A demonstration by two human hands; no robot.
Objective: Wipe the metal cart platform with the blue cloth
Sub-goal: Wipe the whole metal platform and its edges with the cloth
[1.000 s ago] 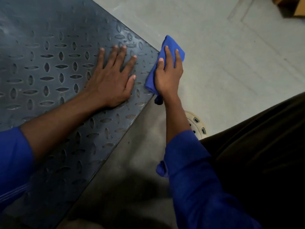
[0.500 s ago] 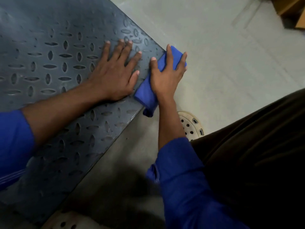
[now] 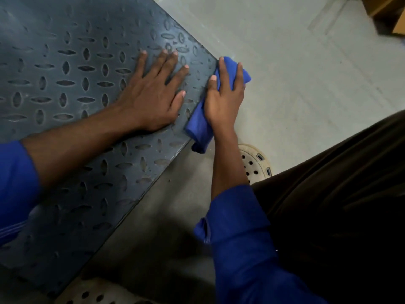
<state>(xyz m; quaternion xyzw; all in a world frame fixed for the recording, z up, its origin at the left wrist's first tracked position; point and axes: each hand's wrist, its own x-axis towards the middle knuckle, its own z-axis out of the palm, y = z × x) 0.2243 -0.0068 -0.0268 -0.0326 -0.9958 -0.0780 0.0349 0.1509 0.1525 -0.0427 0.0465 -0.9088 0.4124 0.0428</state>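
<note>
**Cloth Position at Platform Corner**

The right hand (image 3: 225,99) grasps the blue cloth (image 3: 200,126), fingers curled over the folded bundle. The cloth lies beneath the palm, pressed against the side edge of the metal cart platform (image 3: 65,62), just below its corner. One end of the cloth shows past the fingertips at 1 o'clock of the hand. The other end hangs past the wrist at 7 o'clock.

The left hand (image 3: 153,95) lies released and flat on the platform's tread pattern, fingers spread. It sits at 9 o'clock of the right hand, close beside it but apart.

From the corner, one platform edge runs toward 11 o'clock and the other toward 7 o'clock. Grey floor (image 3: 306,84) lies open from 12 to 3 o'clock of the cloth. A perforated shoe (image 3: 254,163) stands on the floor at 5 o'clock of the right hand, beside the forearm. A cardboard box (image 3: 390,9) sits at the view's 1 o'clock corner.
</note>
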